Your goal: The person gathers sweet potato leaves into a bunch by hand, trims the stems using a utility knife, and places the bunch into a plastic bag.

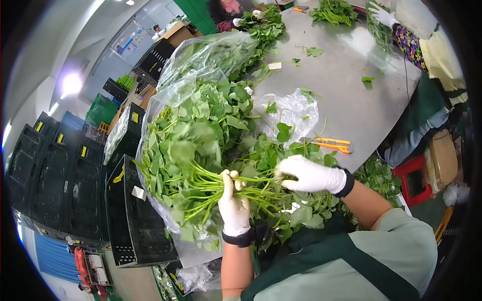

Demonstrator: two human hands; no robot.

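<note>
A bunch of leafy greens with long pale stems [201, 181] is gripped in my white-gloved left hand [234, 203]. Its leaves point left and its stem ends point right. My right hand [311, 174], gloved too, is at those stem ends with its fingers bent together around some stems; the fingertips are partly hidden. Beneath both hands lie more loose greens [306, 213]. Just beyond my right hand, orange-handled scissors [334, 144] rest on the metal table [346, 95]. A large heap of greens [201, 113] fills a clear plastic bag [201, 50] to the left.
Black crates [143, 215] stand left of the table. A crumpled plastic sheet [293, 113] lies mid-table. Across it, a person [232, 10] handles greens; another person's gloved hand [382, 15] holds a bag at the right. A red stool [414, 180] stands right.
</note>
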